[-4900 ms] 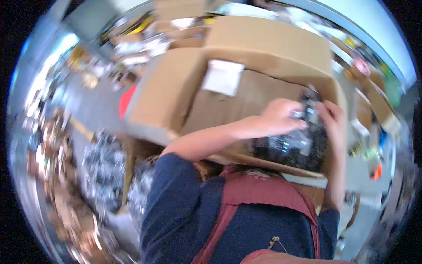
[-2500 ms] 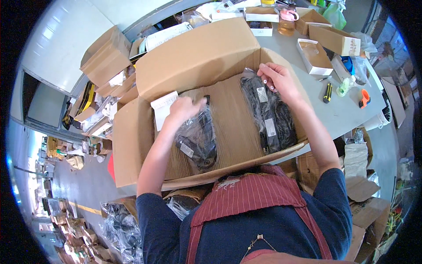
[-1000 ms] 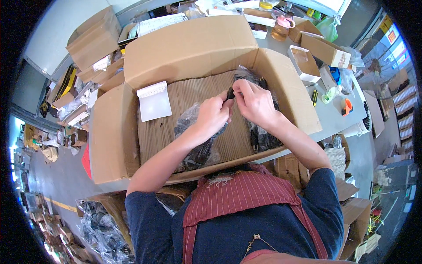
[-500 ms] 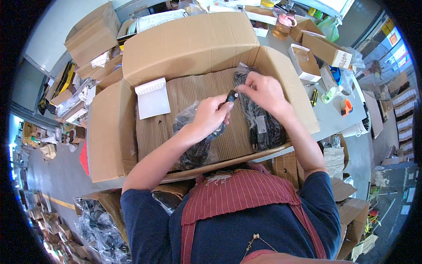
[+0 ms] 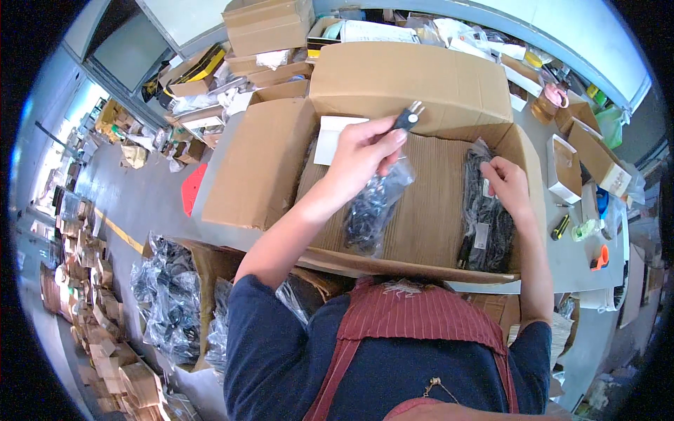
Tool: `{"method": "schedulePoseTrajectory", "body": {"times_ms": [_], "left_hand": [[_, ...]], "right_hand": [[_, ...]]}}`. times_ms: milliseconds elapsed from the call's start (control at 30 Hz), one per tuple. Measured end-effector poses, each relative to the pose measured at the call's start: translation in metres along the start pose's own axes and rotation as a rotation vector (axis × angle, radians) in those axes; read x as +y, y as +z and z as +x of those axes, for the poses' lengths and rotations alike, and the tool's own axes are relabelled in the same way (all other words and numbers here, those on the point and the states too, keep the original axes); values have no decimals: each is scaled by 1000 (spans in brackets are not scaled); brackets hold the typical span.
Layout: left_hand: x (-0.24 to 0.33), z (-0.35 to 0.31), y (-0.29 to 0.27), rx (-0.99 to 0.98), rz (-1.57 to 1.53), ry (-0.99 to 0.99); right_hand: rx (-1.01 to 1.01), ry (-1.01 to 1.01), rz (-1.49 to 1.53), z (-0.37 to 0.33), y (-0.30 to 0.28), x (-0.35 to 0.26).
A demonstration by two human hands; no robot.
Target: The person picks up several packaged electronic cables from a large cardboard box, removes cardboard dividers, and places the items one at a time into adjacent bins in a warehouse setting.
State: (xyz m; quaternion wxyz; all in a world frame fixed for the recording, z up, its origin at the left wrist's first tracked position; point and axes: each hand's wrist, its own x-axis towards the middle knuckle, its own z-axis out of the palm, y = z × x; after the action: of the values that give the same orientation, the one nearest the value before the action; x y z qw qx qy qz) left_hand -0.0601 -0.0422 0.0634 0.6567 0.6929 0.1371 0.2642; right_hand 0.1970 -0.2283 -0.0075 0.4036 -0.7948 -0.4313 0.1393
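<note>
My left hand [image 5: 366, 153] is closed around the body of a black power plug [image 5: 405, 121], its metal prongs pointing up and away. Below this hand hangs a clear plastic bag [image 5: 372, 217] with a coiled black cord inside, over the left part of an open cardboard box [image 5: 414, 74]. At the box's right side, black cords in clear bags [image 5: 489, 245] lie lengthwise on corrugated cardboard [image 5: 428, 203]. My right hand [image 5: 511, 188] rests over them, fingers curled beside a small white label; what they pinch is hidden. A white paper sheet [image 5: 330, 140] lies at the box's far left.
On the table to the right are a yellow-black cutter [image 5: 559, 227], an orange tape dispenser [image 5: 600, 258] and a small open carton [image 5: 564, 168]. A pink-lidded jug [image 5: 550, 103] stands farther back. Bagged black cords [image 5: 167, 302] fill a container at lower left.
My left hand has raised the plug and turned its prongs away, lifting the bagged cord. My right hand has left the plug and moved down to the bagged cords. The view has shifted left.
</note>
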Motion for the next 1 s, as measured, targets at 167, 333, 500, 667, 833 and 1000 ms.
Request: {"method": "schedulePoseTrajectory", "body": {"times_ms": [167,333,500,667,833,1000], "left_hand": [[23,-43,-3,169,77,51],[20,-60,-9,236,51,75],[18,-63,-6,247,54,59],[14,-55,5,185,37,59],[6,-39,24,143,67,117],[0,-32,45,115,242,211]], "right_hand": [[-86,-81,12,1,12,-15],[-105,-95,-10,-6,13,-20],[-102,-94,-27,-6,9,-19],[1,-147,72,-16,18,-23],[157,-407,-33,-33,22,-54],[281,-777,-139,-47,10,-92]]}}
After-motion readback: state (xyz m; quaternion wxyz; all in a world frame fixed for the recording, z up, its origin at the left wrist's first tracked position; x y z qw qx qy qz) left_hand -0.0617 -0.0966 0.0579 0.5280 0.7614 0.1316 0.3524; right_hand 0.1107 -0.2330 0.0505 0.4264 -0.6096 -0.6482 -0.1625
